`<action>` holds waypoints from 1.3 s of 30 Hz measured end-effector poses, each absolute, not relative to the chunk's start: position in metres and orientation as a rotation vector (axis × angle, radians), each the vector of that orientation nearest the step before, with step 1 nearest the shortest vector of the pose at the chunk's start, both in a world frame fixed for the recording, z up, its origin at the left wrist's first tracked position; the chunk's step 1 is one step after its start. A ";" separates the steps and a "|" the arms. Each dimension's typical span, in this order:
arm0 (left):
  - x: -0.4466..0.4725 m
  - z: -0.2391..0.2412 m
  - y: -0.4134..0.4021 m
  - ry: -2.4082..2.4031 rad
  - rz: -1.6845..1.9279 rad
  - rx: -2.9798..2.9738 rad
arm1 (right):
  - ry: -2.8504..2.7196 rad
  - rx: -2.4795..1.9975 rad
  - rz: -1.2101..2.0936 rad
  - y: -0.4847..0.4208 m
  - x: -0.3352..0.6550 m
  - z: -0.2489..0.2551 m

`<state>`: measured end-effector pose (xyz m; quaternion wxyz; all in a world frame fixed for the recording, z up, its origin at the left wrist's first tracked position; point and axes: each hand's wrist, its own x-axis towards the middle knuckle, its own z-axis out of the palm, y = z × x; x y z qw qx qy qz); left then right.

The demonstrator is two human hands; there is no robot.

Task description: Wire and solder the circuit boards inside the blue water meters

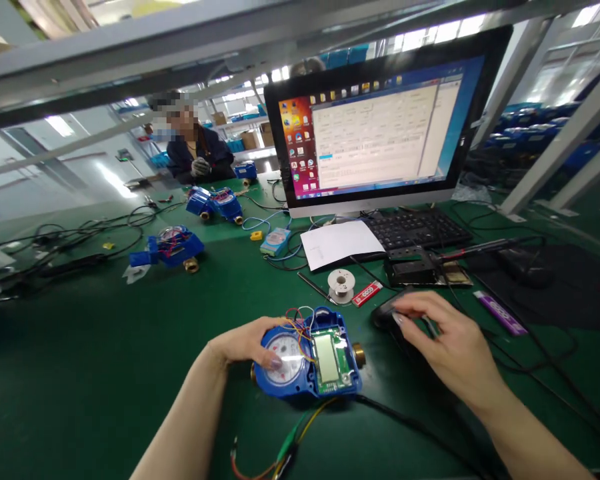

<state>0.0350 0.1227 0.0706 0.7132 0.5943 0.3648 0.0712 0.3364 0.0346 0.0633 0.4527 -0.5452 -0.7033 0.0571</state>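
My left hand [257,345] is closed around the round dial end of a blue water meter [307,387], thumb on the clear dial. The meter lies on the green bench, its housing exposing a green circuit board with a grey display [327,358]. Thin coloured wires [300,327] loop between dial and board. To the right, my right hand [443,337] pinches a black rounded device [385,315] between thumb and fingers; the hand hides much of it, and its kind is unclear. A black cable [405,420] and clip leads [290,440] lie by the meter's near side.
Behind my hands stand a monitor [360,204], a keyboard [420,229] and a white paper [337,243]. A solder wire spool [341,285] is near the meter. More blue meters [173,247] and tangled cables [80,263] lie left. A person [200,150] sits across the bench.
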 end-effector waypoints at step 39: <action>0.152 0.156 0.170 0.824 0.759 1.577 | -1.097 -0.786 0.845 0.134 0.322 0.140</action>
